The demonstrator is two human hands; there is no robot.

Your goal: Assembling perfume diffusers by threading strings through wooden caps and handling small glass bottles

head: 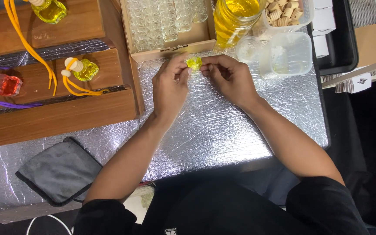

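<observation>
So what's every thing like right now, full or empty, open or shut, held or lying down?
Small yellow bottle: filled, pinched between left hand and right hand.
Big glass jar: holds yellow liquid.
Cardboard box: open, packed with clear empty bottles.
Plastic tub: open, nearly empty.
Corded yellow bottle: capped, lying on the wooden step.
Red bottle: capped, lying down.
Grey cloth: lying flat.

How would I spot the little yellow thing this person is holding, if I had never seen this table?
Find the silver foil-covered table and the wooden box of empty clear bottles at its far edge. Just in front of that box, the left hand and right hand meet, pinching a small yellow bottle between their fingertips. Unlike the yellow bottles on the wooden steps, it has no cord or stopper.
</observation>
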